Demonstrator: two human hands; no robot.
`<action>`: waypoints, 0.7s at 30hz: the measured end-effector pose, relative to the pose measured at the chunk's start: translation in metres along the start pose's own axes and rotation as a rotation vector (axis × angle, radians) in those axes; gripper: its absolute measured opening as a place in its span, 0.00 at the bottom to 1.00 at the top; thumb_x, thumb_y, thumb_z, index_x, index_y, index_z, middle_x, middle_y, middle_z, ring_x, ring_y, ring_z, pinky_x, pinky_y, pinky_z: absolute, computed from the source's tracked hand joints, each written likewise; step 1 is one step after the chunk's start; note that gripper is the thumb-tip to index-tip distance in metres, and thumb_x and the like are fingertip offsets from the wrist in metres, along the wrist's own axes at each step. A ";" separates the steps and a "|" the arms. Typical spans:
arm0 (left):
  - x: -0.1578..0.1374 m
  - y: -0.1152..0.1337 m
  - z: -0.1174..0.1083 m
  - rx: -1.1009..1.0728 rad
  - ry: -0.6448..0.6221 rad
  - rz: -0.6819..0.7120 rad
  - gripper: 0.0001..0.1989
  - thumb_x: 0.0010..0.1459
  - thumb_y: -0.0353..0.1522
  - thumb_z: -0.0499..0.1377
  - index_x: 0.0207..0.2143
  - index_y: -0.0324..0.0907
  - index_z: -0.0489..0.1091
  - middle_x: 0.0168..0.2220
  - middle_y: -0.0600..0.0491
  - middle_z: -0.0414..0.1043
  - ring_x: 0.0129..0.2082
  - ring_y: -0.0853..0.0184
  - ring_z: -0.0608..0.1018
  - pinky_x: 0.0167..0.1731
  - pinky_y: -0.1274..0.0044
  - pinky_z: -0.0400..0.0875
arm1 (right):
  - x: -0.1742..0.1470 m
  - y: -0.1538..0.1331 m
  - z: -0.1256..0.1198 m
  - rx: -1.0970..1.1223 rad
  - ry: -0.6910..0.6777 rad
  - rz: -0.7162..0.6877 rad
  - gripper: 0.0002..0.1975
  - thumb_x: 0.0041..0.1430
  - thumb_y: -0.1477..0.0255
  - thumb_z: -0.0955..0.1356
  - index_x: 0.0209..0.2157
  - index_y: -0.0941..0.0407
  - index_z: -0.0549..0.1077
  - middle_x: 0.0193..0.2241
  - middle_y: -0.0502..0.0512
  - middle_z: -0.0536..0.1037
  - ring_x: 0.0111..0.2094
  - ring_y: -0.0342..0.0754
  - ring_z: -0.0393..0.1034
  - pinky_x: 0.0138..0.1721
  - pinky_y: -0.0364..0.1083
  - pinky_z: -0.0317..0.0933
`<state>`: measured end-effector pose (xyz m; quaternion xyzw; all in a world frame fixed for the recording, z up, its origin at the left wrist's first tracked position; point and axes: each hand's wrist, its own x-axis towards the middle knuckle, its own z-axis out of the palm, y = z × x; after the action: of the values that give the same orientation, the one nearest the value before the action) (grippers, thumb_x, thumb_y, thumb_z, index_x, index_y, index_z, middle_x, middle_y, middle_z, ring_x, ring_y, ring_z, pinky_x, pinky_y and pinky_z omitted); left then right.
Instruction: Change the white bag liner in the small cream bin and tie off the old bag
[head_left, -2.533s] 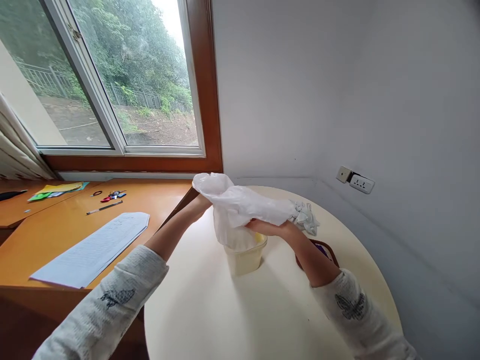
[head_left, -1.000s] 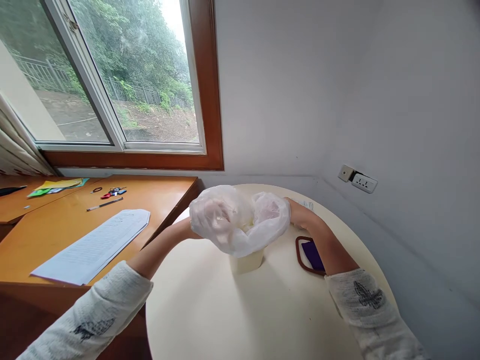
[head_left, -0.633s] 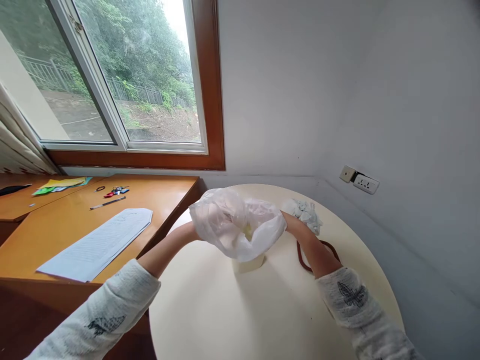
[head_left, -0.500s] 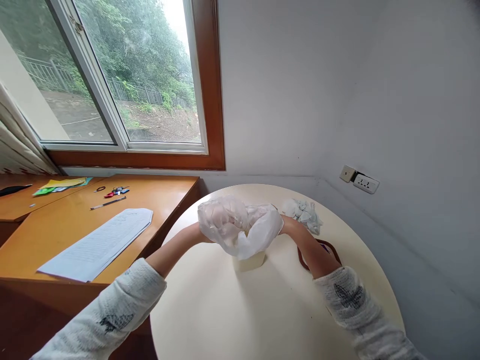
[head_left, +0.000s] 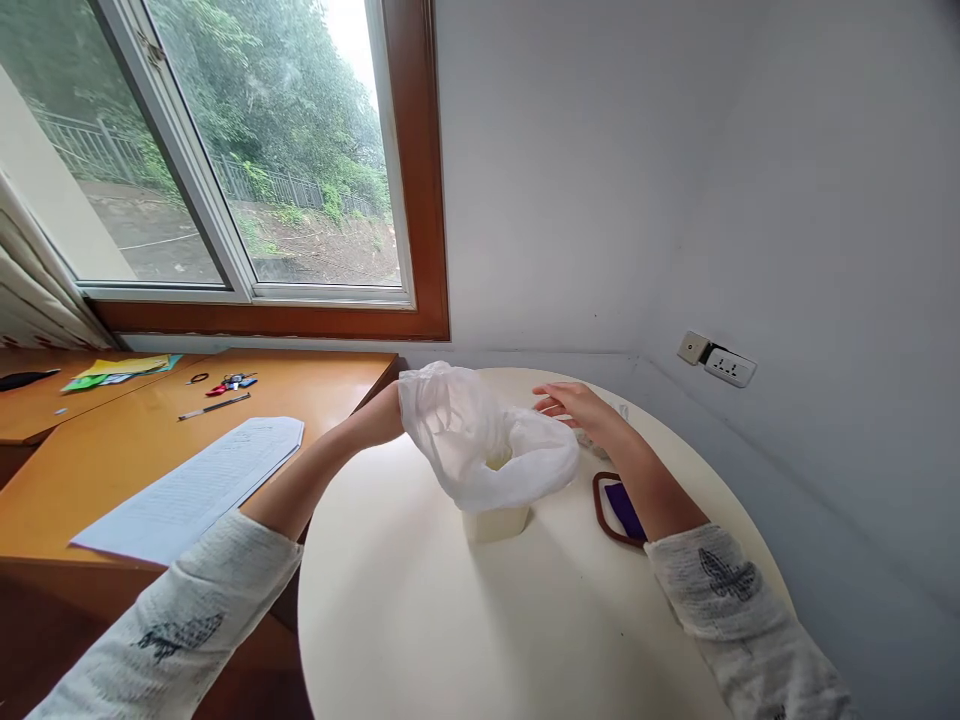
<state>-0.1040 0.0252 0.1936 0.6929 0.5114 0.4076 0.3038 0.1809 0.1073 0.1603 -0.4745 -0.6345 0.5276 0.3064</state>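
A thin white plastic bag [head_left: 517, 480] is draped over a small cream-coloured bin [head_left: 496, 525] on the round table, its mouth gaping at the top. The bag's left side stands raised in a puffy fold. At that side is my left hand [head_left: 384, 414], its fingers hidden by the cloudy plastic, so their grip cannot be seen. My right hand [head_left: 576, 405] is beside the bag's right edge, apart from it, with fingers stretched out and nothing held. Beneath the right forearm lies a brown-rimmed object [head_left: 611, 515] with a purple patch, partly covered by the arm.
A crumpled pale plastic bundle [head_left: 592, 445] shows partly behind my right hand on the cream round table [head_left: 420, 620]. On the wooden desk at left lie paper sheets [head_left: 195, 490], a pen [head_left: 214, 406] and keys [head_left: 232, 383]. Wall sockets [head_left: 730, 366] are at right.
My right hand has come out of the bag and is now bare beside it. My left hand has moved up and left, and the bag's left side rises higher.
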 end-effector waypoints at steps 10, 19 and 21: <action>0.007 -0.019 -0.009 -0.662 0.133 -0.212 0.12 0.44 0.30 0.59 0.35 0.38 0.73 0.30 0.50 0.73 0.28 0.67 0.74 0.32 0.75 0.70 | -0.017 -0.013 0.010 -0.121 -0.221 -0.107 0.30 0.48 0.64 0.69 0.54 0.51 0.61 0.41 0.57 0.74 0.34 0.47 0.71 0.35 0.46 0.65; 0.004 -0.006 -0.014 -0.459 -0.028 -0.377 0.29 0.41 0.36 0.66 0.48 0.43 0.66 0.38 0.48 0.73 0.30 0.64 0.76 0.27 0.76 0.72 | -0.012 -0.018 0.009 -0.120 -0.169 -0.263 0.24 0.50 0.71 0.66 0.51 0.47 0.66 0.45 0.54 0.71 0.40 0.46 0.69 0.37 0.44 0.64; 0.004 -0.013 -0.011 -0.412 -0.022 -0.370 0.27 0.40 0.34 0.66 0.46 0.43 0.68 0.34 0.50 0.73 0.28 0.66 0.76 0.25 0.79 0.71 | -0.004 -0.005 0.007 -0.150 -0.119 -0.234 0.23 0.51 0.70 0.65 0.51 0.47 0.65 0.42 0.55 0.73 0.34 0.44 0.70 0.33 0.43 0.64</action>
<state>-0.1192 0.0331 0.1895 0.5156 0.5325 0.4329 0.5130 0.1745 0.1008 0.1642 -0.3866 -0.7403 0.4665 0.2911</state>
